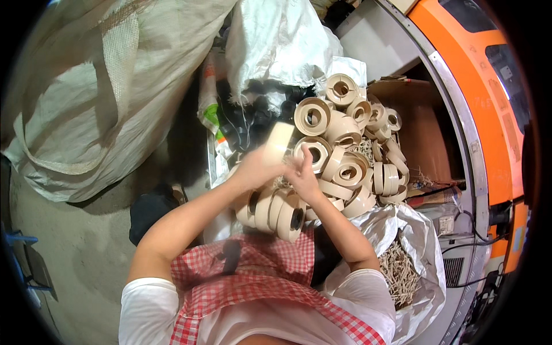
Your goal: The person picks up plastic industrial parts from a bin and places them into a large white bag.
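My left hand [260, 168] is closed on a beige plastic ring [280, 138], which is tilted up and blurred by motion. Close beside it, my right hand [303, 175] has its fingers apart, with one finger or thumb pointing up; its other fingertips come near the left hand and are partly smeared. Around both hands lies a heap of similar beige ring-shaped parts [349, 172], several with a round hub inside. A row of them [270, 213] lies below my wrists, close to my apron.
A white sack [422, 253] of thin beige plastic scraps [399, 276] stands at my right. Beyond the heap are black parts [261, 115], a white bag [279, 43] and a cardboard box [422, 132]. A large woven sack [75, 103] stands left; an orange machine [483, 86] is right.
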Demonstrator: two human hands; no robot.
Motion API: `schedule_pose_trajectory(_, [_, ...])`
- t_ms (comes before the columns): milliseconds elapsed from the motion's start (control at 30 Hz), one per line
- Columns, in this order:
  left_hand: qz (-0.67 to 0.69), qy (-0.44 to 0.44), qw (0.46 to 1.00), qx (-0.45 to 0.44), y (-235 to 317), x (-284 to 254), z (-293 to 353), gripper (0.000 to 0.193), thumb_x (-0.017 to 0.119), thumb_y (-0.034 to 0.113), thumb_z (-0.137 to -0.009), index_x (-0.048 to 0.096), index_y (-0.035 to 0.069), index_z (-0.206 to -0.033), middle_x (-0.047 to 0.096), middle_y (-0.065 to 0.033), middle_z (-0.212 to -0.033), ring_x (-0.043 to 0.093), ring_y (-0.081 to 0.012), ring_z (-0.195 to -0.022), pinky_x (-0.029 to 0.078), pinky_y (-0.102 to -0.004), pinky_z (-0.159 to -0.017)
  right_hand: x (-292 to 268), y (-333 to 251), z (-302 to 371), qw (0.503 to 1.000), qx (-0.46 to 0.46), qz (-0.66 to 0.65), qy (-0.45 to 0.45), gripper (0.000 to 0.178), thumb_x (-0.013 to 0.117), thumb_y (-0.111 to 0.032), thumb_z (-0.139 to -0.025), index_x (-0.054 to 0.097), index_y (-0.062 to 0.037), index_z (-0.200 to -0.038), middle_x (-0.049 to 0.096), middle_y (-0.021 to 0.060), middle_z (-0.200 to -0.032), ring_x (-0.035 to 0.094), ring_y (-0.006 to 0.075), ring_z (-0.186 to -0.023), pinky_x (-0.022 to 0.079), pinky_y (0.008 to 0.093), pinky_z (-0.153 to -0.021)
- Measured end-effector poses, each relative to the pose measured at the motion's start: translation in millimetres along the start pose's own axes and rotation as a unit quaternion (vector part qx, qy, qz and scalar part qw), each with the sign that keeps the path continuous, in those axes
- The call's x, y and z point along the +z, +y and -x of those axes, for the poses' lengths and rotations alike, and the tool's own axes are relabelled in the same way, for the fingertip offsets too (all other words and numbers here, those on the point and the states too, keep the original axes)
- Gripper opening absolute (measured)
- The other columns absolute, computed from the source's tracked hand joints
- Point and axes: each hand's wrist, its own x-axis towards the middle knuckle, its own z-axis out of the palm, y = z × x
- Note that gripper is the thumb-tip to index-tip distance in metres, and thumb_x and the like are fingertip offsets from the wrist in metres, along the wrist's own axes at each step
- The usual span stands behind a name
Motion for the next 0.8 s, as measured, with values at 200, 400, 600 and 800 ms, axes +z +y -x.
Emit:
schedule_pose_trajectory(200, [0.059, -0.08, 0.992, -0.073, -8, 23, 19, 0.05, 0.07, 0.015, -0.077, 0.051, 0.001, -0.122, 0.063, -0.005, -0.101, 0.06, -0.01, -0.085, 0.05, -0.0263, -0.074, -6, 12, 14, 0.94, -0.135, 0.313, -0.007, 0.059, 0.066, -0.007, -0.072, 0.04, -0.0024, -0.125, 0.053, 0.016, -0.114, 0.056, 0.0262, -0.105, 0.049, 0.0377, -0.081])
schedule_pose_trajectory(400, [-0.232, -0.136, 0.855, 0.443, -27, 27, 35, 0.069, 0.063, 0.025, -0.074, 0.041, 0.007, -0.137, 0.039, -0.0163, -0.142, 0.044, -0.03, -0.127, 0.034, -0.048, -0.105, -23, -12, 60, 0.824, 0.23, -0.512, -0.079, 0.048, 0.052, -0.018, -0.093, 0.036, -0.0039, -0.136, 0.05, 0.0144, -0.129, 0.054, 0.0253, -0.114, 0.049, 0.0364, -0.094])
schedule_pose_trajectory(600, [-0.407, -0.123, 0.669, 0.609, -15, 20, 27, 0.037, 0.059, 0.017, -0.08, 0.059, 0.024, -0.116, 0.053, 0.002, -0.132, 0.05, -0.0253, -0.122, 0.019, -0.0546, -0.111, -24, 13, 118, 0.841, 0.229, -0.411, -0.267, 0.047, 0.051, -0.008, -0.093, 0.036, -0.0011, -0.137, 0.046, 0.0127, -0.134, 0.05, 0.0173, -0.118, 0.043, 0.0309, -0.1])
schedule_pose_trajectory(800, [-0.465, 0.066, 0.816, 0.337, -29, 20, 6, 0.049, 0.063, 0.016, -0.076, 0.051, 0.0, -0.121, 0.048, -0.0204, -0.131, 0.049, -0.0337, -0.12, 0.034, -0.046, -0.104, -53, 3, 132, 0.938, 0.135, -0.246, -0.204, 0.041, 0.051, -0.014, -0.094, 0.043, 0.0003, -0.131, 0.053, 0.0146, -0.124, 0.054, 0.02, -0.112, 0.045, 0.0351, -0.098])
